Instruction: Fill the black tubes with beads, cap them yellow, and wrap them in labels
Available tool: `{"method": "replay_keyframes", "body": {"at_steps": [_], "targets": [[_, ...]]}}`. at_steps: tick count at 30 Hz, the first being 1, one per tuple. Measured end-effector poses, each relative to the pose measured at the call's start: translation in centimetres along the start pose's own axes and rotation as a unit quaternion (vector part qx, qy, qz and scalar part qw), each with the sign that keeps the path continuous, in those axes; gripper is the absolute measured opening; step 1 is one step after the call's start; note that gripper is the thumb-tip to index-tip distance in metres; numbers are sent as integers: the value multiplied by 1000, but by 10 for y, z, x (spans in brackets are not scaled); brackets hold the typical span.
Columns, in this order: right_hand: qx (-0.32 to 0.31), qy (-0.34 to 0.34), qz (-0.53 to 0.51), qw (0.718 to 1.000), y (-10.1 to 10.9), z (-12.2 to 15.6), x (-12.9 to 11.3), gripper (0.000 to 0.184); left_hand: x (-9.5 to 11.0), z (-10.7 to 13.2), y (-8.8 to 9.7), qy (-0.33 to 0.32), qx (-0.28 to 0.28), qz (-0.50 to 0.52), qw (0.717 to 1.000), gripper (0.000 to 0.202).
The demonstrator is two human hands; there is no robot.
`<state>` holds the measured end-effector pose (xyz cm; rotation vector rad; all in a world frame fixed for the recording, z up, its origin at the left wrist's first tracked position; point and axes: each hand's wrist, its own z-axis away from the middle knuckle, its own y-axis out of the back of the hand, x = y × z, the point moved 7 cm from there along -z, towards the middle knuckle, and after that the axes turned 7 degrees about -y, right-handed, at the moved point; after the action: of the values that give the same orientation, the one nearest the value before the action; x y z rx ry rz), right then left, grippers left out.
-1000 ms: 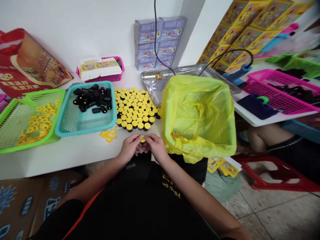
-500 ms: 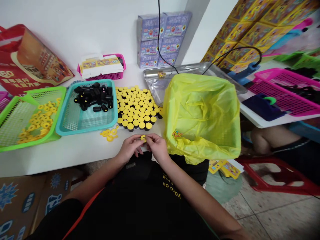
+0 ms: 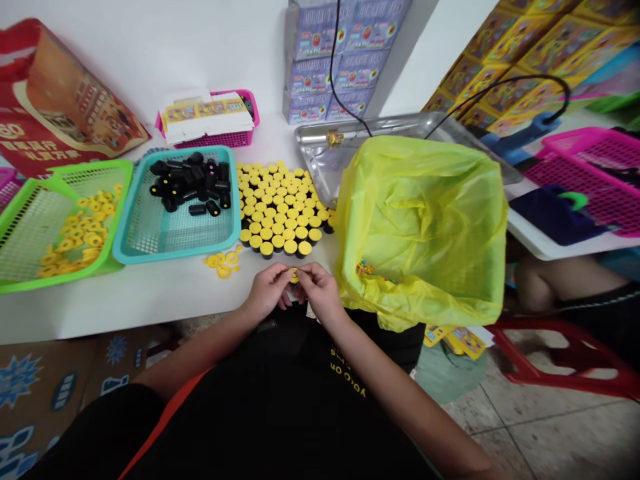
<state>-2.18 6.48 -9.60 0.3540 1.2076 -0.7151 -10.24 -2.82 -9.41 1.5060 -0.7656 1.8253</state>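
Between my fingertips is a small round yellow-topped piece [image 3: 295, 274], mostly covered by my thumbs. My left hand [image 3: 271, 291] pinches it from one side and my right hand [image 3: 320, 291] from the other, close to the table's front edge. Just beyond my hands stand many yellow-capped black pieces [image 3: 280, 212], packed close together on the table. A few loose yellow rings with tabs [image 3: 223, 263] lie to the left of my hands. Black cylinders [image 3: 193, 180] fill part of a turquoise basket [image 3: 176, 256]. More yellow rings [image 3: 85, 230] lie in a green basket [image 3: 25, 220].
A bin lined with a yellow bag [image 3: 425, 227] stands right of my hands, with small coloured beads [image 3: 365, 268] in it. Behind are a metal tray [image 3: 313, 157], a pink basket [image 3: 215, 139] and stacked boxes [image 3: 340, 67]. Another person's leg [image 3: 545, 280] shows at the right.
The view has shifted, so most things on the table sit slightly higher and farther right. Both hands still hold the round piece, with the thumbs now covering more of its top.
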Motion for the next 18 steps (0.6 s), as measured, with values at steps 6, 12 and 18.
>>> {"method": "replay_keyframes", "body": {"at_steps": [6, 12, 18], "targets": [[-45, -29, -29, 998, -1, 5, -2, 41, 0, 3, 0, 11, -11, 8, 1000, 44], [-34, -35, -23, 999, -4, 1, 1, 41, 4, 3, 1, -29, -1, -58, 998, 40], [51, 47, 92, 993, 3, 2, -8, 26, 6, 2, 9, 13, 12, -22, 1000, 50]]}}
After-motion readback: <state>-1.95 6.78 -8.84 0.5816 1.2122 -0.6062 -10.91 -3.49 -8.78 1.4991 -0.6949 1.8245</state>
